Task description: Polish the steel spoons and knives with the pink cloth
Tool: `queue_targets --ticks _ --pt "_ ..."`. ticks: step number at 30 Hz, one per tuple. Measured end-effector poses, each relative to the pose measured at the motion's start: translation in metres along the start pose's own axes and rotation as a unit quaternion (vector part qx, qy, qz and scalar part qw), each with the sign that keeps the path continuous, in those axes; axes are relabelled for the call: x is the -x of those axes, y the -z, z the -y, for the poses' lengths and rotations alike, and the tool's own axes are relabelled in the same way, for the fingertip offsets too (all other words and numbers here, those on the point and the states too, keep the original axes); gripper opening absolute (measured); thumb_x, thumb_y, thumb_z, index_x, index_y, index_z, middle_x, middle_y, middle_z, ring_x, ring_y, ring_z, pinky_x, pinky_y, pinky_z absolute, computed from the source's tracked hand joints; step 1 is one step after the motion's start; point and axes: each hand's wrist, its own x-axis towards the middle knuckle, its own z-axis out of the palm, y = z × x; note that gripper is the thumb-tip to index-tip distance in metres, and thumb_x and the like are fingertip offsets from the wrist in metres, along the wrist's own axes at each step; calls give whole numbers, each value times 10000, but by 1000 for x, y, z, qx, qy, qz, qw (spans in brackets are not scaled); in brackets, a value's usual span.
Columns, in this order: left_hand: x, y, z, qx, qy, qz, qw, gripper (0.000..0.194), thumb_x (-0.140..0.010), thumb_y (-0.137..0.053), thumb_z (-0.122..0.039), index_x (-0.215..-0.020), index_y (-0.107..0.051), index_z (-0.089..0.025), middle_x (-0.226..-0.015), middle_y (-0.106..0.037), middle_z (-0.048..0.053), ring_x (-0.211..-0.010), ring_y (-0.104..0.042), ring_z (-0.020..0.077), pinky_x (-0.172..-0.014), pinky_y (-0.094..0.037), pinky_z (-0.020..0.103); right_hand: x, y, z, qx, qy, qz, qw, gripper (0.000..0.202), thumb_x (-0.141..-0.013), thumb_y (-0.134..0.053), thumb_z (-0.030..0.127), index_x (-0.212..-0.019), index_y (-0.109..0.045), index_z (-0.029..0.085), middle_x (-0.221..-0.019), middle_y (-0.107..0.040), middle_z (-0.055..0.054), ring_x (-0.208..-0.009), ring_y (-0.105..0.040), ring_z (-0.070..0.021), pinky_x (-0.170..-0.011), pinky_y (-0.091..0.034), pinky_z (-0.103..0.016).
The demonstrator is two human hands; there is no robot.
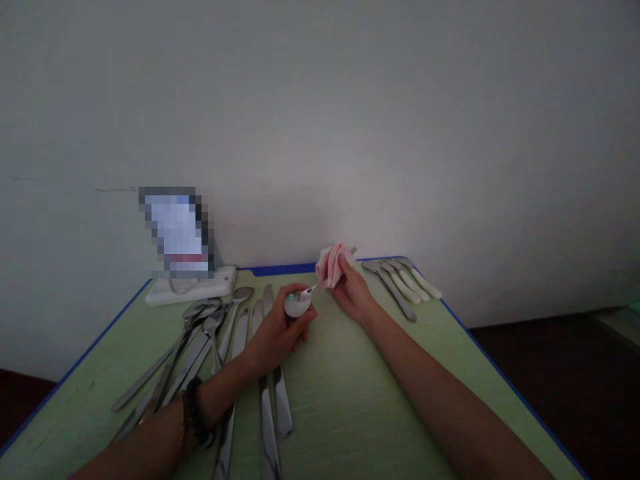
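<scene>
A metal spoon (299, 303) is held above the green table, its bowl in the fingers of my left hand (280, 330). My right hand (351, 288) grips a crumpled pink and white cloth (331, 267) wrapped around the spoon's handle, whose tip shows past the cloth. Beneath and beside my left hand lie several table knives (269, 427). Farther left, metal spoons (213, 323) and other cutlery lie in an overlapping pile, partly hidden by my left forearm.
Several forks or spoons with pale handles (404, 283) lie at the table's (345, 413) back right beside an all-metal piece (393, 293). A blurred-out screen (180, 230) stands on a white base (193, 290) at the back left. Behind is a grey wall (320, 133).
</scene>
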Motion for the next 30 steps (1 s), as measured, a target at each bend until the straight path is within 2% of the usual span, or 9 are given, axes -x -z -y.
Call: queue_targets --ticks 3,6,10,14,17,20,26,30 --pt "0 1 -1 -4 1 4 1000 444 -838 -540 -361 -1193 -322 -208 -762 -539 -36 -459 -459 60 -384 -360 157 4 3 -3 120 -29 82 989 291 -694 -715 417 -822 -683 158 -781 -696 -20 -702 -608 -133 -714 -479 -261" --pt "0 0 -4 -26 10 -16 999 453 -823 -553 -358 -1186 -339 -192 -694 -525 -54 -436 -441 58 -388 -347 157 7 5 -5 194 -48 120 972 306 -650 -748 405 -798 -693 143 -763 -693 -19 -709 -595 -128 -758 -451 -263" --pt "1 -2 -11 -36 4 -52 998 415 -810 -554 -348 -1148 -378 -186 -656 -518 -65 -427 -430 57 -394 -330 159 7 4 -5 186 -46 98 977 270 -670 -732 380 -770 -687 133 -736 -688 -21 -685 -587 -128 -734 -453 -259" --pt "2 -1 -15 -52 -7 -79 996 349 -789 -573 -318 -1077 -428 -185 -662 -543 -50 -469 -477 79 -430 -358 180 2 0 -4 86 -9 26 996 205 -732 -680 359 -781 -669 160 -740 -681 -9 -679 -596 -128 -716 -477 -258" --pt "2 -1 -14 -58 -12 -84 995 341 -781 -587 -307 -1069 -443 -197 -660 -558 -45 -495 -507 99 -443 -371 192 0 -2 -3 35 9 -11 999 165 -768 -647 331 -813 -656 173 -762 -678 -3 -689 -604 -131 -690 -489 -259" --pt "2 -1 -12 -58 -1 -79 995 362 -791 -577 -323 -1096 -434 -192 -653 -563 -43 -468 -487 95 -425 -358 191 1 -2 -1 43 -3 7 999 155 -753 -667 308 -799 -649 161 -732 -667 -3 -660 -594 -127 -639 -481 -247" --pt "3 -1 -11 -57 10 -56 997 433 -808 -557 -352 -1173 -403 -176 -614 -536 -62 -454 -460 84 -431 -356 185 9 2 0 149 -52 102 982 242 -686 -727 360 -752 -652 139 -665 -661 -5 -581 -552 -106 -589 -438 -223" --pt "2 0 -10 -52 2 -60 997 416 -809 -559 -353 -1160 -405 -190 -611 -524 -70 -463 -470 85 -447 -364 186 9 2 -2 189 -61 100 975 329 -729 -666 456 -744 -662 128 -642 -662 -20 -576 -566 -111 -605 -443 -223"
